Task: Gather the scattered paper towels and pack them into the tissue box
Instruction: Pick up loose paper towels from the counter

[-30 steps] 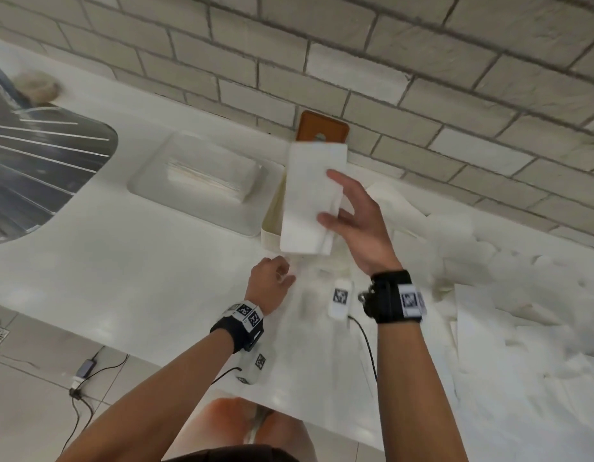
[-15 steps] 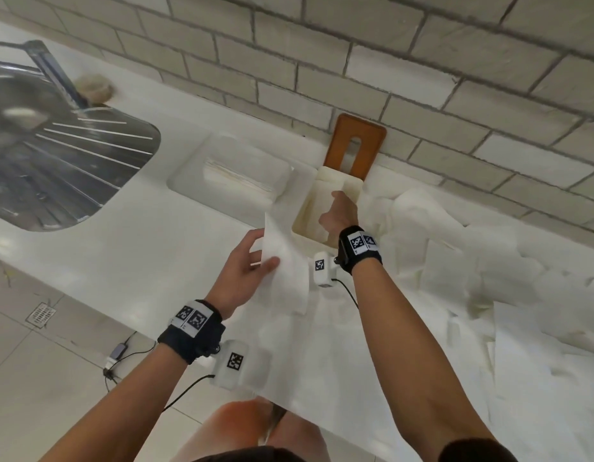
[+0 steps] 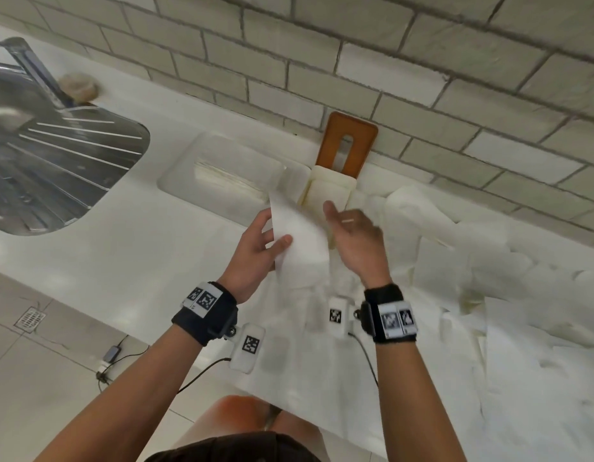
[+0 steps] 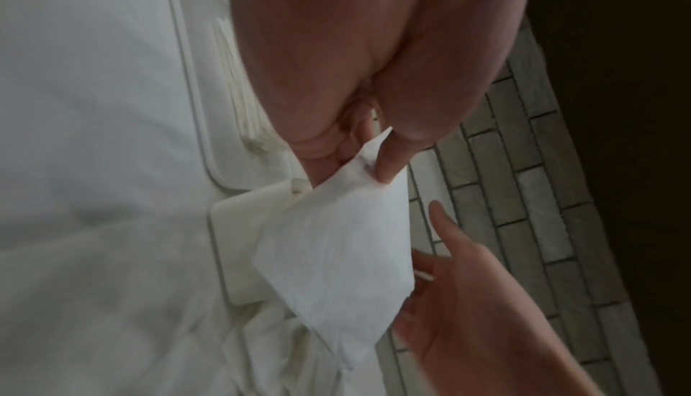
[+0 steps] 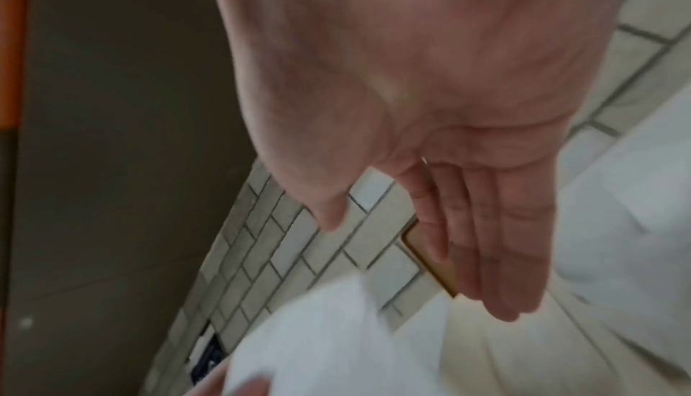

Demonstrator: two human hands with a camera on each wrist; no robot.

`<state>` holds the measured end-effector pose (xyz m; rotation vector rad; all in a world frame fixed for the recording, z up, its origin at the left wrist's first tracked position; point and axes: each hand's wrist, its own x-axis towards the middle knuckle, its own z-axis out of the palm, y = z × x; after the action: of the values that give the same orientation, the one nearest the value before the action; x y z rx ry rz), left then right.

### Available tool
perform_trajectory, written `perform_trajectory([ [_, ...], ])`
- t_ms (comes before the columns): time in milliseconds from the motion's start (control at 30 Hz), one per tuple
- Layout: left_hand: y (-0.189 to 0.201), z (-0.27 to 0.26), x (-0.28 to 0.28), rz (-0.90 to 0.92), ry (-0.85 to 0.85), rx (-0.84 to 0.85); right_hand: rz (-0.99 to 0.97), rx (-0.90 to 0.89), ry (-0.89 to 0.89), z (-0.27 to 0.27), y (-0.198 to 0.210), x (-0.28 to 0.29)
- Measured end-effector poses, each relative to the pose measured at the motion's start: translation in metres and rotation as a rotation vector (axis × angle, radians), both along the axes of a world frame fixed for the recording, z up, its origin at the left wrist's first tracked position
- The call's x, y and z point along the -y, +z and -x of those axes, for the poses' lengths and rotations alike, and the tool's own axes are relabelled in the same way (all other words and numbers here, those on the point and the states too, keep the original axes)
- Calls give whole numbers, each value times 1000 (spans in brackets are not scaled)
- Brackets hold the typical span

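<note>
left hand (image 3: 255, 251): pinches one paper towel (image 3: 297, 241) between thumb and fingers, held above the tabletop (image 3: 128, 261) just in front of the tissue box (image 3: 329, 191). the left wrist view alone shows the thumb pressed on the sheet's upper corner. right hand (image 3: 355, 241): empty, fingers straight and relaxed, just beside the sheet; the right wrist view shows the flat palm, which the head view hides. tissue box: open, cream, pale sheets inside. lid (image 3: 347, 143): brown, slotted, leaning upright on the brick wall (image 3: 322, 45) behind the box. scattered paper towels (image 3: 489, 295): heaped to the right, seen whole only from the head. steel sink (image 3: 55, 155): far left.
</note>
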<state>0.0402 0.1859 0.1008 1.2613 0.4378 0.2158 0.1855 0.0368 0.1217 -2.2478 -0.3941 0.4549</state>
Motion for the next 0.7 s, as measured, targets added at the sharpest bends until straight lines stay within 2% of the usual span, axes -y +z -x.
perform_trajectory([
  [100, -3, -11, 5, -22, 25, 6, -305, -272, -156, 34, -25, 16],
  [200, -38, -9, 5, -219, 118, -198, -528, -341, -283, 47, -48, 41],
  [267, -72, -3, 1, -544, -2, -440, -629, -417, -236, 55, -50, 57],
  [333, -98, 3, 3, -934, -224, -676, -759, -579, -180, 67, -48, 65],
  [400, -120, 3, 9, -1087, -313, -682, -811, -671, -167, 78, -51, 67],
  [500, -123, -2, 14, -1047, -299, -607, -602, -591, -202, 92, -78, 59],
  [600, -122, -2, 11, -930, -200, -513, -362, -507, -246, 104, -119, 50],
  [700, -121, 6, 11, -649, -25, -449, -275, -512, -236, 111, -142, 43],
])
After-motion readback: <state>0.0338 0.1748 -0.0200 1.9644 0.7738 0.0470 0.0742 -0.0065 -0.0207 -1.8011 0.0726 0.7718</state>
